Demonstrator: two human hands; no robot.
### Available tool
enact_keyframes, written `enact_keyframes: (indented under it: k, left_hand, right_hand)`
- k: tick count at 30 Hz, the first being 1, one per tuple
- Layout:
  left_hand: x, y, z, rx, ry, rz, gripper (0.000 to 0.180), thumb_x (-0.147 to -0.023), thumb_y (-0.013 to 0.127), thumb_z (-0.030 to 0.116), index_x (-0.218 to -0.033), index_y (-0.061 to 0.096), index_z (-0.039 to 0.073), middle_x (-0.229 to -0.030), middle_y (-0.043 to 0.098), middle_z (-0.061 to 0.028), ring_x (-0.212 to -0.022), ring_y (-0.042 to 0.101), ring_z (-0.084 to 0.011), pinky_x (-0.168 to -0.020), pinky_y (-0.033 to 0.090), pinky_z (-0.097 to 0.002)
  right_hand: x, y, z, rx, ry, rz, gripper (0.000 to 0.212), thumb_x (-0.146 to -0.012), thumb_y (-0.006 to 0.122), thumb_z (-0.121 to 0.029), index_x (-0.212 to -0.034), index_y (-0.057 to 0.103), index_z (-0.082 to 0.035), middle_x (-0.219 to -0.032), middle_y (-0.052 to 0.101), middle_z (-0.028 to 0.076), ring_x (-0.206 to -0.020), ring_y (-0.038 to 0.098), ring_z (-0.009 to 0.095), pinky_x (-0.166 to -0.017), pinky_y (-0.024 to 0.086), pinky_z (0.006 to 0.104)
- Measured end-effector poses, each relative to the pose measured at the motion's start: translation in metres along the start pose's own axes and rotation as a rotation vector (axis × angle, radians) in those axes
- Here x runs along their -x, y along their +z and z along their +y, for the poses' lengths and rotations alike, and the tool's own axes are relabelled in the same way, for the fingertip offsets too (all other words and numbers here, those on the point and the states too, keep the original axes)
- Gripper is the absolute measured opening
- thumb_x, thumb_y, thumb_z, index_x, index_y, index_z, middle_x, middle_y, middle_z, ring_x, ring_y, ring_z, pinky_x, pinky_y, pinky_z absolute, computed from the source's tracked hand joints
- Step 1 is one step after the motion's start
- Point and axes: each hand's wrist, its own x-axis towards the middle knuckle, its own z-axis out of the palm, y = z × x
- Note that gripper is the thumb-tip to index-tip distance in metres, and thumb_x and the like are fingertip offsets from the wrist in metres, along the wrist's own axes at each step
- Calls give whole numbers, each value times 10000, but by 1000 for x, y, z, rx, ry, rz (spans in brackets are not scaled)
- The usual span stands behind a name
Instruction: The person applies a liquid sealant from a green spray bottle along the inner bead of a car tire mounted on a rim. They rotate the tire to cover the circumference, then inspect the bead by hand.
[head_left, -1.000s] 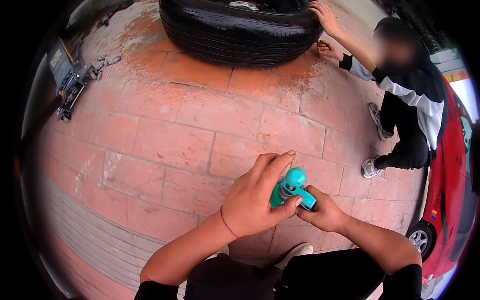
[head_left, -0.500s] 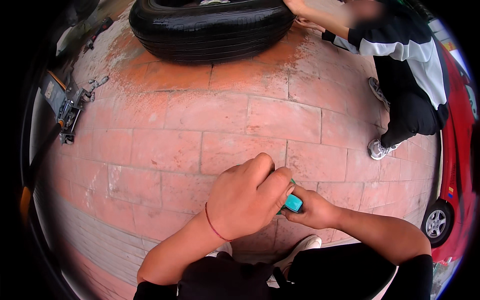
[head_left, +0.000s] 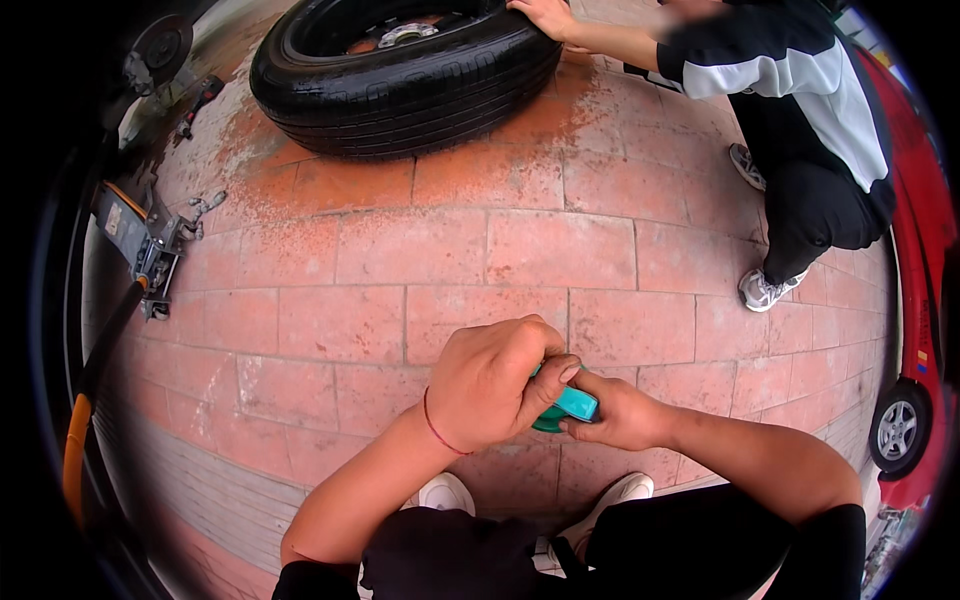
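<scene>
2 hands on 1 teal-green gadget (head_left: 577,404), lower middle of frame, just right of center. Left hand (head_left: 496,382) curled into fist over top of it, hiding most of it, thumb along near side. Right hand (head_left: 622,412) pinching teal end between thumb and fingers. Big black tire (head_left: 400,110) lying flat up top, co-worker's hand (head_left: 543,14) resting on it. Floor jack (head_left: 128,236) upper left, red car (head_left: 912,250) along right edge.

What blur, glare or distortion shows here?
Head view: fisheye bends the pink rectangular paving toward blackened edges; head view: faint sheen on the round black rubber tyre under soft light; head view: the co-worker's face is blurred, while left hand and right hand, holding the small turquoise tool, look fairly sharp.
</scene>
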Motion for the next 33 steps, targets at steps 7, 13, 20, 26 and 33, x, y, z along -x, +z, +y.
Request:
enact_keyframes:
  k: [7,13,20,26,33]
  left_hand:
    - [22,23,-19,-43,-138,-3,287,-971,684,208,-1136,533,27,-815,652,-124,-618,625,-268,-556,489,-360]
    - [53,1,-29,39,-396,305,362,-1010,631,215,-1287,516,12,-974,639,-102,-639,548,-139,-595,456,-279]
    - [219,50,-20,64,-957,164,405,-986,655,251,-1307,541,32,-855,663,-91,-657,610,-204,-647,502,-348]
    - [264,62,-9,60,-1076,118,417,-969,670,235,-1318,537,50,-860,672,-104,-653,616,-221,-643,510,-368]
    - [260,60,-9,76,-1068,180,406,-961,667,196,-1323,538,64,-848,664,-102,-652,622,-224,-632,508,-374]
  right_hand:
    - [-13,2,-4,-32,-51,22,469,-910,736,-307,-1204,508,-21,-1050,671,259,-975,684,389,-841,538,449]
    - [-15,-2,-15,-249,124,150,516,-930,754,-335,-1225,522,20,-1094,679,169,-997,672,272,-856,546,402]
    - [-65,-67,-58,-804,-62,389,633,-962,501,-698,-991,525,-66,-768,542,46,-632,526,147,-600,476,325]
    - [-138,-102,-82,-751,-109,631,401,-985,485,-469,-949,521,-71,-733,544,37,-585,505,142,-548,433,325]
    - [-165,-98,-91,-610,-46,612,341,-974,475,-409,-916,512,-75,-725,526,29,-576,480,139,-530,413,335]
